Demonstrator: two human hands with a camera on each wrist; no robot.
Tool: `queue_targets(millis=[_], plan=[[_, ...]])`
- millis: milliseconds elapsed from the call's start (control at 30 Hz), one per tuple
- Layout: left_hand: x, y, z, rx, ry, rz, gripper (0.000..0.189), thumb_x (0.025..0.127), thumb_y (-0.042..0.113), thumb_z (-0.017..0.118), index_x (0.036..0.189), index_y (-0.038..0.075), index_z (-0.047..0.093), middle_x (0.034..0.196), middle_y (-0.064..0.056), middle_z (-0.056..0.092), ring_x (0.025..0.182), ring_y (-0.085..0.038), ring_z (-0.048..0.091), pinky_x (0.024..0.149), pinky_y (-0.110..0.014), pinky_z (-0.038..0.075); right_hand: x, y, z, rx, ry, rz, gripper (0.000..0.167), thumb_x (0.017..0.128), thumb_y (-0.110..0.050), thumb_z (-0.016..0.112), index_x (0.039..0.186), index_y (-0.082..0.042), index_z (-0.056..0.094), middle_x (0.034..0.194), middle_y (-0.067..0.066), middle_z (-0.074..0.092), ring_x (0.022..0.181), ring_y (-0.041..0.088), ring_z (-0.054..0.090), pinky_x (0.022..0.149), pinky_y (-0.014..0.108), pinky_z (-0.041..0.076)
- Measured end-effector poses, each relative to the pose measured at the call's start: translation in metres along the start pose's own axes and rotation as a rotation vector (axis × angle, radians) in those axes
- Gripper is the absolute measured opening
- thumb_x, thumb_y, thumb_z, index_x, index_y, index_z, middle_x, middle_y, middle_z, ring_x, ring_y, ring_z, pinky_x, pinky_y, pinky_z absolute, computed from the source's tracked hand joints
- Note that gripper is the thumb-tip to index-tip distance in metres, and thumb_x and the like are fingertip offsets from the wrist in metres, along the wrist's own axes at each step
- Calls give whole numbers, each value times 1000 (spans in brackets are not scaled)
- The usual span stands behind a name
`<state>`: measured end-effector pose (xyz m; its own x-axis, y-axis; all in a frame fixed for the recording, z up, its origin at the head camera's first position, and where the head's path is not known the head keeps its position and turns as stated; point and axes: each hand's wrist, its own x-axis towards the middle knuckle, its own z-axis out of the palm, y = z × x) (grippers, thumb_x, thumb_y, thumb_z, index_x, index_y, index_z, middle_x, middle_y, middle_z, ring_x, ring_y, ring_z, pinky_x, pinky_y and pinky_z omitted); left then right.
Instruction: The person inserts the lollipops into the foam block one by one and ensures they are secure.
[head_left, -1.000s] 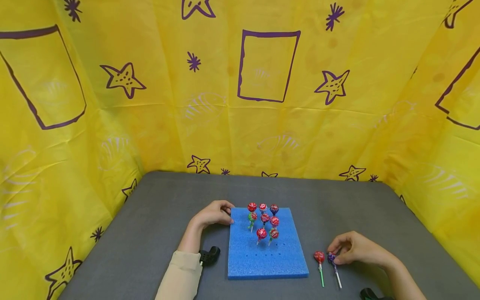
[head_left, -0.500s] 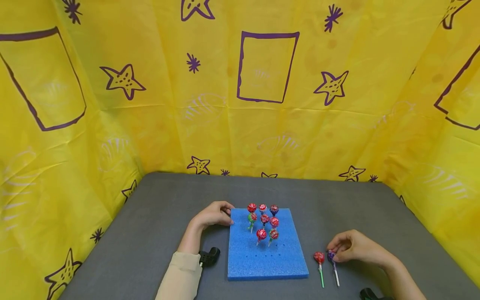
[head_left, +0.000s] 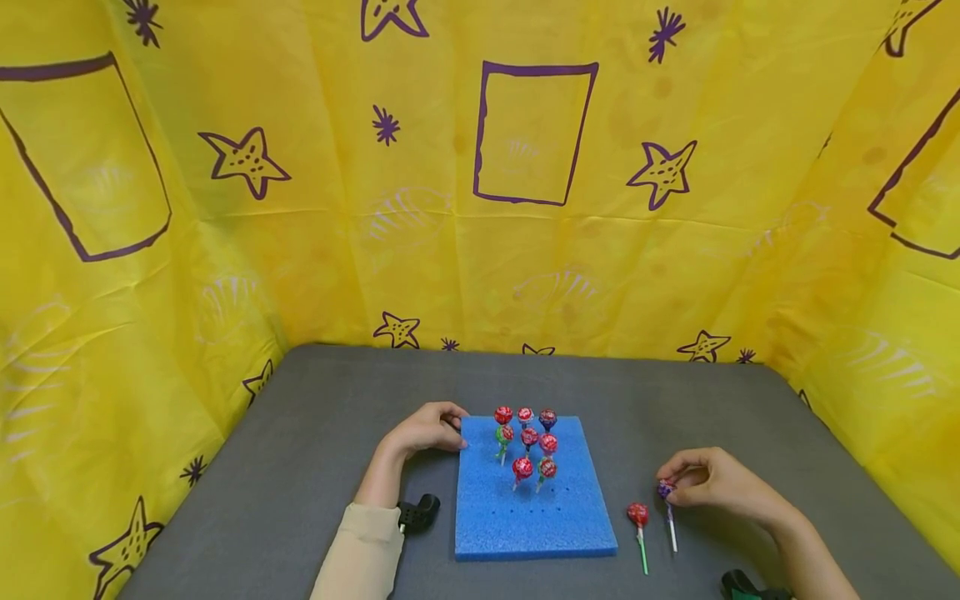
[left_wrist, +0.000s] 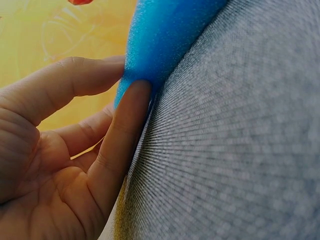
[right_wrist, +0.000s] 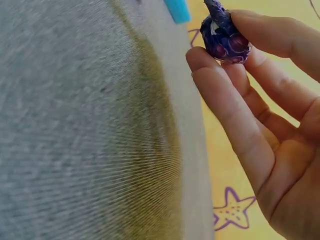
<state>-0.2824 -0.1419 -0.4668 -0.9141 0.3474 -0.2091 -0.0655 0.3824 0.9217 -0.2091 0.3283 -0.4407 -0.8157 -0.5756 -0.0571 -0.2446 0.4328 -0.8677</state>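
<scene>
My right hand point(head_left: 720, 485) pinches a purple-wrapped lollipop point(head_left: 665, 489) by its candy head, with the white stick pointing down. In the right wrist view the lollipop point(right_wrist: 225, 40) sits between thumb and fingertips. A red lollipop point(head_left: 638, 514) with a green stick lies on the table just left of it. My left hand point(head_left: 425, 428) holds the back left corner of a blue foam board point(head_left: 536, 533); in the left wrist view, fingertips touch the board's edge point(left_wrist: 155, 45). Several lollipops point(head_left: 529, 437) stand upright in rows in the board, with small bare holes point(head_left: 533, 510) in front of them.
The grey tabletop point(head_left: 360, 375) reaches back to a yellow patterned cloth point(head_left: 427, 267) hanging behind and at both sides. Black wrist straps point(head_left: 420, 512) sit near both forearms.
My right hand has lifted the purple lollipop slightly and moved it away from me, its stick now more upright. The left hand, foam board and red lollipop have stayed put.
</scene>
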Motion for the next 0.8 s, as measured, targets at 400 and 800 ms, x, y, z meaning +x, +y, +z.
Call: queue_targets(millis=[400, 800], plan=[[1, -1, 0, -13, 2, -2, 48, 74, 4, 78, 118, -3, 60, 98, -10, 56, 82, -17, 58, 71, -23, 57, 9, -21, 10, -42, 134, -2, 28, 90, -13, 70, 113, 3, 66, 100, -2, 74, 86, 5, 67, 73, 22, 58], [1, -1, -1, 4, 2, 17, 51, 73, 6, 79, 120, -5, 60, 102, -14, 58, 84, -16, 58, 70, -23, 56, 25, -39, 27, -75, 291, -111, 25, 85, -10, 75, 109, -4, 70, 98, -6, 74, 90, 6, 68, 76, 21, 57]])
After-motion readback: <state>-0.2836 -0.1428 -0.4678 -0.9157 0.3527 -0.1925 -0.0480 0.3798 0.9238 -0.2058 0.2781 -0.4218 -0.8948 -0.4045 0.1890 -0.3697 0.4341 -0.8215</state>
